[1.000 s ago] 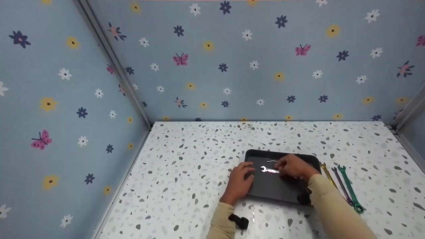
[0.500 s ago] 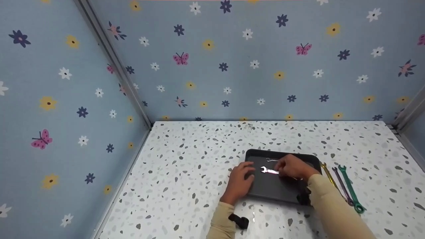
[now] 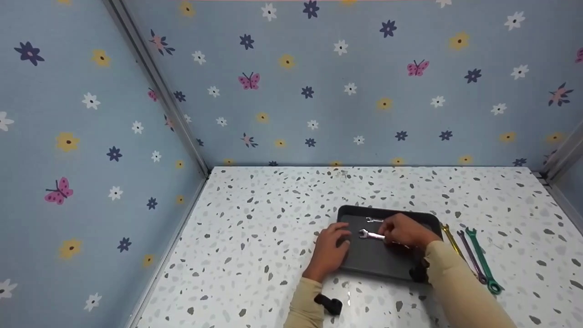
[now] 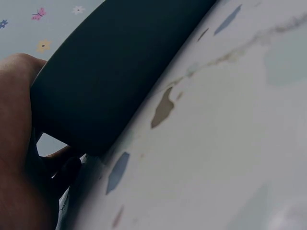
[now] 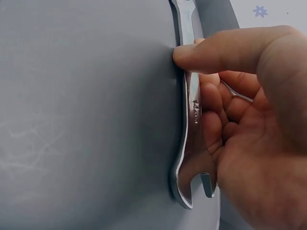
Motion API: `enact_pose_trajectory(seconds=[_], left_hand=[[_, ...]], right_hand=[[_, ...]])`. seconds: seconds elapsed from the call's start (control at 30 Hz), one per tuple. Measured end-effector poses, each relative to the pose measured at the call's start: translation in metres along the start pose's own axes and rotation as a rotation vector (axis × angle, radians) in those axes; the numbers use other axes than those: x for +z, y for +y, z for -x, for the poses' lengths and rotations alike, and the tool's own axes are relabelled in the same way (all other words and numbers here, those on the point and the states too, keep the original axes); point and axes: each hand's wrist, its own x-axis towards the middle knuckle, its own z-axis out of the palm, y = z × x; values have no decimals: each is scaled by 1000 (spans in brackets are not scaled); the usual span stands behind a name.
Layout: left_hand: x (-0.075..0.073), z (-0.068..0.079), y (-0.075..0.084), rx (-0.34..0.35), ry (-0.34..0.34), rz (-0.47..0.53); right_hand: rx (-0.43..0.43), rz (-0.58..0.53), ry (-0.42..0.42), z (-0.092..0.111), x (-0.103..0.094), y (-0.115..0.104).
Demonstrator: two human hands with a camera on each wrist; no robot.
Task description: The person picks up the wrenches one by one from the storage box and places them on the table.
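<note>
At nine o'clock of the tray [image 3: 375,262], the left hand [image 3: 329,251] rests over its edge, fingers relaxed, slightly spread; it should steady the tray. Inside, near the centre, the right hand [image 3: 404,230] pinches the silver wrench [image 5: 193,115]; better to guide this flat and low, avoiding the smaller wrench [image 3: 373,220] toward eleven o'clock.

Your right hand [image 5: 266,163] pinches a silver open-ended wrench [image 5: 193,115] by its engraved shank, thumb across it, other fingers curled behind. The forked end points down the view, over a scratched grey tray [image 5: 86,100]; a pale flower-printed surface [image 5: 273,14] occupies the upper right corner.
</note>
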Motion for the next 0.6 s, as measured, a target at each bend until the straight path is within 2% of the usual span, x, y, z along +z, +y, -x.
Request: enact_pose_trajectory(seconds=[0.3, 0.6], left_hand=[[0, 2, 1, -1, 4, 4], [-1, 1, 2, -28, -7, 16]], right_hand=[[0, -6, -4, 2, -1, -2], [36, -17, -11, 1, -1, -1]])
